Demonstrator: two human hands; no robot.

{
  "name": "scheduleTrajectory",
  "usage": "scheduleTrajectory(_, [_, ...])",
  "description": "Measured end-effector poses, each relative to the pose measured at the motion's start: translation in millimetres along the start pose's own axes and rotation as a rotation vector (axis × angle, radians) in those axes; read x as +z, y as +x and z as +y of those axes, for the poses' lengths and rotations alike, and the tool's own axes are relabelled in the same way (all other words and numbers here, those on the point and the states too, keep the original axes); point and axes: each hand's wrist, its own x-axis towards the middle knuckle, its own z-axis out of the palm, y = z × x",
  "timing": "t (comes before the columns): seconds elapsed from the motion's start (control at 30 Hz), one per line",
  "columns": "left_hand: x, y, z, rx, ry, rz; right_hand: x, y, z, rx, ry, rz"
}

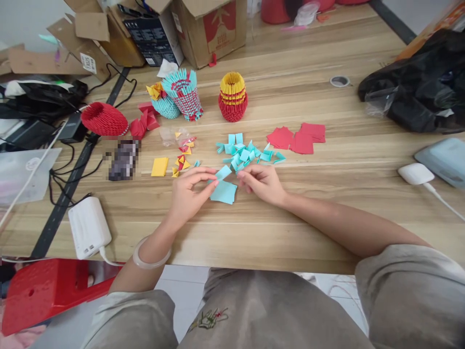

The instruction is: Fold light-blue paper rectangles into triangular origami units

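Between thumb and fingers my left hand (191, 194) pinches a small folded light-blue paper strip (223, 173). My right hand (262, 183) is closed at the strip's other side, thumb against the curled fingers; whether anything is in that pinch is too small to make out. Beneath the hands lies a stack of light-blue paper rectangles (224, 193). Just beyond them is a loose pile of folded light-blue paper pieces (245, 154). Red paper rectangles (308, 138) are spread to the right of the pile. A yellow paper stack (159, 166) and small yellow and red folded triangles (181, 163) lie to the left.
Folded-paper vases stand further back: a red and yellow one (233, 99), a blue and red one (184, 97). A red one (103, 118) lies at left. A white power bank (89, 228) sits front left, a white charger (415, 173) at right, cardboard boxes (189, 36) behind.
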Motion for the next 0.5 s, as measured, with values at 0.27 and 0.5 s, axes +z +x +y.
scheduleTrajectory(0.27, [15.3, -10, 9, -0.268, -0.427, -0.043, 6, -5, -9, 0.172, 0.138, -0.209])
scheduleTrajectory(0.5, [22.3, -17, 11, -0.198, -0.411, -0.023, 10, -5, -12, 0.239, 0.214, -0.187])
